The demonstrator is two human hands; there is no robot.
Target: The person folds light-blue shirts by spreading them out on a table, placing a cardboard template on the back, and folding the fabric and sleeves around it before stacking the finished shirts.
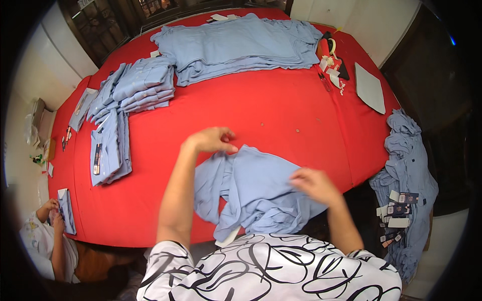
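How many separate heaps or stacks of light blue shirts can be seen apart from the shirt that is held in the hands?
4: a flat stack at the far edge of the red table, folded stacks far left, packed shirts left, a hanging heap right. More may be hidden.

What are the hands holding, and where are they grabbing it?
A blue shirt. Left hand pinches its top edge; right hand grips its right side.

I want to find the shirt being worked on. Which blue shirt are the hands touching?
The rumpled light blue shirt at the near table edge: left hand and right hand both grip it. The other shirts lie untouched in stacks.
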